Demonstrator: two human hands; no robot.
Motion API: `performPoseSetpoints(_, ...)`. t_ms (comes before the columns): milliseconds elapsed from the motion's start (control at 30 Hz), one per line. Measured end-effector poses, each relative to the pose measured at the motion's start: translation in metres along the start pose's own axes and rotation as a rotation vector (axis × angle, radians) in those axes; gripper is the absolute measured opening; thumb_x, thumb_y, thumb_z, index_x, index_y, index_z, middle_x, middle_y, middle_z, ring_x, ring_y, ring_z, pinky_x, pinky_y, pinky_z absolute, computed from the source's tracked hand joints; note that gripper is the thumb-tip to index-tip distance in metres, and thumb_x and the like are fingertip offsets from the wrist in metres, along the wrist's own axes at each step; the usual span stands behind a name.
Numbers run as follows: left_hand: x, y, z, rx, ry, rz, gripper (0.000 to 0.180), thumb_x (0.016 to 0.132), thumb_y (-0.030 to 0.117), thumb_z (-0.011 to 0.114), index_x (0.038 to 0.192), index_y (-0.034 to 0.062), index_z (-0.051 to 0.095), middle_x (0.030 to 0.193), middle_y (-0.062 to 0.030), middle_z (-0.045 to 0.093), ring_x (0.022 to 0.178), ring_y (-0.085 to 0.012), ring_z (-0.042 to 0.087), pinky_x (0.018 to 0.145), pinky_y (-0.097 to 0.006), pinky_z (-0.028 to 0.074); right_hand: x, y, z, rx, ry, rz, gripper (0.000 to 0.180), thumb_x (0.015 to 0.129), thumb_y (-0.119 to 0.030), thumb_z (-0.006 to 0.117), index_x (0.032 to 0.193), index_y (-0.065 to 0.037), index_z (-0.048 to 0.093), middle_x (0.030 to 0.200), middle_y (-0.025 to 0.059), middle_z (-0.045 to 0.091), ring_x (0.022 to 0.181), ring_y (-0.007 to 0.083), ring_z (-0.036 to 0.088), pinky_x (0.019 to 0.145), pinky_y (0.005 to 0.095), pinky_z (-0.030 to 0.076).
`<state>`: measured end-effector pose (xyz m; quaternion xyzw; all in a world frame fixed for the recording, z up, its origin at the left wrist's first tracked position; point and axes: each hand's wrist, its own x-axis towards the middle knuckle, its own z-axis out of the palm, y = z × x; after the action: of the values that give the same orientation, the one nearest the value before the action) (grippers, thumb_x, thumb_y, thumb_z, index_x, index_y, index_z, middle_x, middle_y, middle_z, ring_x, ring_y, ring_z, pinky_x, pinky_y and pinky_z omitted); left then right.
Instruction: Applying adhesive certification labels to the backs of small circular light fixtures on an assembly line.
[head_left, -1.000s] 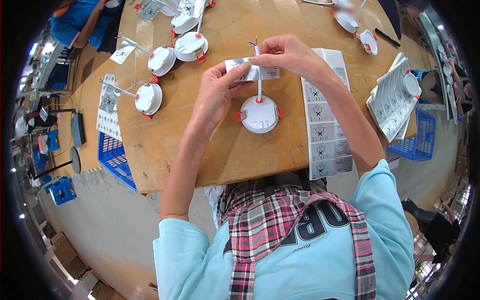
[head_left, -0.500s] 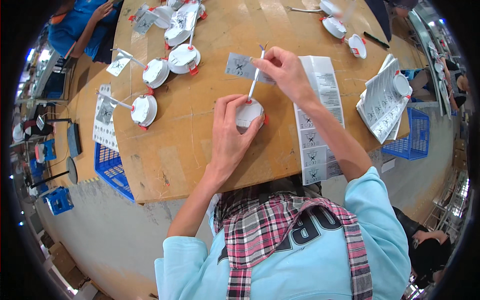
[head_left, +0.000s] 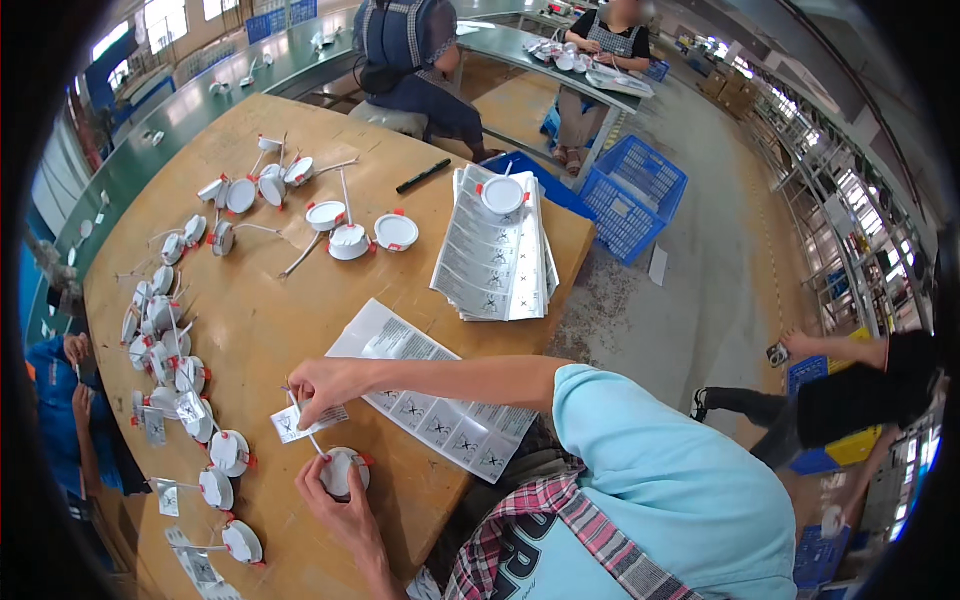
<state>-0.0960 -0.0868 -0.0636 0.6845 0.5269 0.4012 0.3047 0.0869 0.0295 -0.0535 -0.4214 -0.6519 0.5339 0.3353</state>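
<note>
On the table, a round white downlight (head_left: 346, 472) with red clips lies under my left hand (head_left: 342, 508), whose fingers are closed around its rim. A short white cable (head_left: 314, 440) rises from the downlight toward my right hand (head_left: 326, 386). That hand is closed in a pinch at the cable's upper part, on a silver-grey printed label (head_left: 288, 425) that crosses the cable and sticks out on both sides. My fingers hide part of the label. Beside my right forearm lies a sheet of printed labels (head_left: 440, 420).
Several downlights (head_left: 228, 455) with cables, some bearing labels, line the table's left side. More downlights (head_left: 349, 242) and a black pen (head_left: 423, 176) lie farther back. A stack of label sheets (head_left: 490, 270) carries another downlight (head_left: 502, 195). Blue crates (head_left: 635, 195) and other people are around the table.
The view has swung to the right, showing more of the room and the far tables. Both hands keep their hold on the downlight and on the label at its cable.
</note>
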Motion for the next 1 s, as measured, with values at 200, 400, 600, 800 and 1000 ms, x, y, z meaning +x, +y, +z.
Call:
performPoseSetpoints(200, 0.001, -0.001, -0.002, -0.002, -0.013, 0.059, 0.034, 0.077, 0.008, 0.068, 0.107, -0.0010, 0.055, 0.107, -0.0145, 0.051, 0.103, -0.0289, 0.052, 0.091, -0.037, 0.042, 0.010, 0.003, 0.001, -0.028, -0.157, 0.038, 0.027, 0.069, -0.022, 0.077, 0.075, 0.002, 0.067, 0.063, 0.0030, 0.061, 0.059, 0.0098, 0.054, 0.054, 0.0277, 0.042)
performPoseSetpoints(400, 0.002, -0.007, -0.003, -0.024, 0.028, 0.075, 0.036, 0.074, 0.004, 0.070, 0.106, -0.0004, 0.055, 0.107, -0.0152, 0.052, 0.102, -0.0296, 0.053, 0.091, -0.037, 0.042, 0.010, 0.010, 0.006, -0.101, -0.026, -0.078, 0.029, 0.069, -0.026, 0.076, 0.073, 0.000, 0.065, 0.062, 0.0037, 0.058, 0.059, 0.0093, 0.053, 0.051, 0.0274, 0.042)
performPoseSetpoints(600, 0.002, -0.001, 0.005, 0.035, -0.005, 0.041, 0.041, 0.073, 0.009, 0.074, 0.107, -0.0008, 0.053, 0.107, -0.0157, 0.051, 0.101, -0.0312, 0.052, 0.087, -0.038, 0.045, -0.005, 0.000, 0.004, -0.176, 0.143, -0.036, 0.030, 0.069, -0.026, 0.076, 0.074, 0.002, 0.066, 0.078, 0.0090, 0.062, 0.076, 0.0168, 0.059, 0.067, 0.0289, 0.046)
performPoseSetpoints(800, 0.000, -0.002, -0.018, -0.113, -0.158, -0.105, 0.035, 0.079, 0.009, 0.068, 0.110, -0.0009, 0.054, 0.107, -0.0121, 0.052, 0.100, -0.0233, 0.056, 0.084, -0.033, 0.047, -0.010, -0.022, 0.008, -0.204, -0.027, -0.059, 0.023, 0.076, -0.022, 0.072, 0.088, -0.004, 0.067, 0.106, 0.0082, 0.057, 0.107, 0.0216, 0.049, 0.094, 0.0330, 0.036)
performPoseSetpoints(1000, 0.053, -0.046, -0.040, -0.778, -0.056, -0.356, 0.033, 0.090, 0.005, 0.045, 0.122, -0.0027, 0.049, 0.120, -0.0127, 0.054, 0.108, -0.0214, 0.056, 0.095, -0.033, 0.044, -0.017, -0.041, 0.007, -0.295, -0.112, -0.195, 0.021, 0.075, -0.023, 0.072, 0.086, -0.006, 0.065, 0.115, 0.0051, 0.055, 0.115, 0.0219, 0.043, 0.101, 0.0362, 0.032)
